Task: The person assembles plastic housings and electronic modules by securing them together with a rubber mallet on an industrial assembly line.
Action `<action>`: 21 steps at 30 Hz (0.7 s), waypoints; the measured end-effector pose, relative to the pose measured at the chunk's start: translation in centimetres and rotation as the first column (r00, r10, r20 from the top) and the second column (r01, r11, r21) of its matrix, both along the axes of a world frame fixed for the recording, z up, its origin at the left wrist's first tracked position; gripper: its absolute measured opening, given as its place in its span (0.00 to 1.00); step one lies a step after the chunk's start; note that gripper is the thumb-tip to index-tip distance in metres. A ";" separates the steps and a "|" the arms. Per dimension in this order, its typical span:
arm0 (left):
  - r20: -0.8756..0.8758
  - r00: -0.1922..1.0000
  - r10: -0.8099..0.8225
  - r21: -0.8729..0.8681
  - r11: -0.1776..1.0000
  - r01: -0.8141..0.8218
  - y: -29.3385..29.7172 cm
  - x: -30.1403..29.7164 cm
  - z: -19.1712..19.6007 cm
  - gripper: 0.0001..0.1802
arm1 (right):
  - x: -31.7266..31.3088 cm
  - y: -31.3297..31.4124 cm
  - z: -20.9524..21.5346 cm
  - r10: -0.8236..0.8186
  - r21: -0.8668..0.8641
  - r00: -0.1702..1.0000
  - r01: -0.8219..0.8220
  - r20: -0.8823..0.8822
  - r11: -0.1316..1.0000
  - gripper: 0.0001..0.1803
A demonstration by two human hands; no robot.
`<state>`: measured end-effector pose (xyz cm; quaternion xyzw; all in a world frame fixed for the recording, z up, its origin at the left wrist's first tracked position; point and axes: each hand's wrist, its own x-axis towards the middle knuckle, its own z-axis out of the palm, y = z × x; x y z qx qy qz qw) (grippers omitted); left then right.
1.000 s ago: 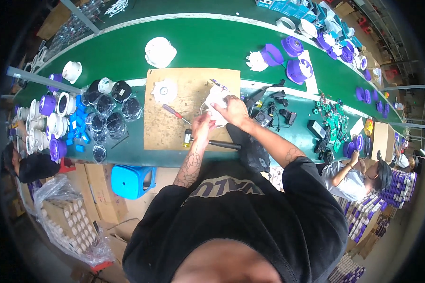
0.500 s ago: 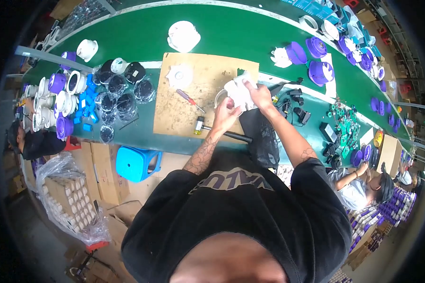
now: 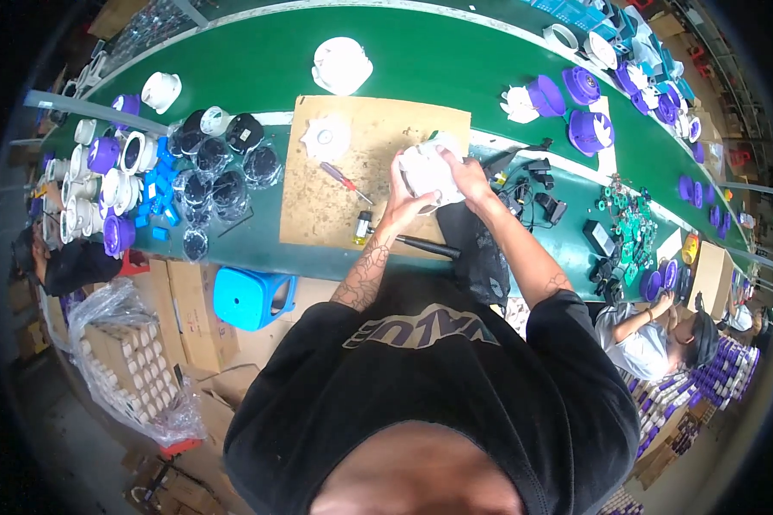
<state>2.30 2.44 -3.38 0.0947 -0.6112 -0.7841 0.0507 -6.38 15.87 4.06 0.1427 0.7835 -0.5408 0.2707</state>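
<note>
A person in a black shirt (image 3: pixel 429 378) is facing a green surface (image 3: pixel 262 245), a blue stool (image 3: pixel 242 298) standing near left. A black-handled hammer (image 3: pixel 428 247) is lying across the near edge of a tan board (image 3: pixel 322 230). Just beyond, the left hand (image 3: pixel 401 197) and right hand (image 3: pixel 470 178) are both grasping a white plastic part (image 3: pixel 428 173), holding it between them over the board's right side; fingers are covering some of it, so its exact shape is hard to tell. To their left, a screwdriver (image 3: pixel 345 183) is lying on the board, with a white finned wheel (image 3: pixel 326 137) resting beyond it. Farther off, a white housing (image 3: pixel 342 67) is sitting on the surface.
</note>
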 end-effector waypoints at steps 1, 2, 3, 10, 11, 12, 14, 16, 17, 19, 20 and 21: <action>-0.040 0.999 -0.019 0.028 0.999 0.020 0.0 -0.2 0.5 0.56 | -0.2 0.3 -0.3 -0.006 0.002 1.000 0.006 -0.002 1.000 0.40; -0.042 0.999 -0.024 0.030 0.999 0.025 0.1 -0.3 0.9 0.56 | -0.5 0.5 -0.6 -0.005 -0.019 1.000 0.006 0.021 1.000 0.42; -0.006 1.000 -0.023 0.008 1.000 0.023 0.2 -0.4 1.4 0.55 | -0.7 0.8 -1.0 -0.003 -0.041 0.999 0.005 0.044 0.999 0.45; 0.061 0.998 0.011 -0.117 0.993 -0.004 -0.9 -0.2 3.0 0.52 | -0.6 0.1 -1.3 -0.074 -0.007 0.997 0.074 -0.004 0.997 0.40; 0.062 0.998 0.014 -0.119 0.993 -0.007 -0.8 0.0 2.8 0.52 | -0.8 0.2 -1.5 -0.086 -0.026 0.996 0.086 0.018 0.996 0.39; 0.074 0.994 0.086 -0.223 0.972 -0.068 -0.5 0.4 2.6 0.49 | -0.9 0.3 -1.6 -0.097 -0.044 0.995 0.099 0.040 0.994 0.39; 0.076 0.985 0.156 -0.326 0.937 -0.123 -0.5 0.7 3.7 0.46 | -0.9 0.6 -1.6 -0.104 -0.005 0.995 0.104 0.012 0.995 0.39; -0.148 0.988 0.045 -0.634 0.762 -0.130 -1.0 1.5 5.7 0.41 | -0.9 0.7 -1.4 -0.113 0.033 0.994 0.113 -0.013 0.993 0.39; -0.272 0.961 0.046 -0.675 0.703 -0.225 -1.0 1.7 7.3 0.30 | -0.6 0.6 -0.9 -0.100 0.047 0.995 0.100 0.000 0.994 0.39; -0.277 0.953 -0.120 -0.784 0.602 -0.152 -2.3 1.2 7.0 0.25 | -0.1 0.3 0.2 -0.089 0.060 0.996 0.088 0.012 0.994 0.39; -0.258 0.924 -0.283 -0.872 0.479 -0.097 -3.0 0.5 7.1 0.19 | -0.1 0.2 0.7 -0.051 0.091 0.998 0.048 0.031 0.995 0.40; -0.158 0.923 -0.351 -0.902 0.431 0.010 -3.5 0.1 7.2 0.11 | -0.2 0.3 0.9 -0.014 0.122 0.999 0.008 0.050 0.992 0.41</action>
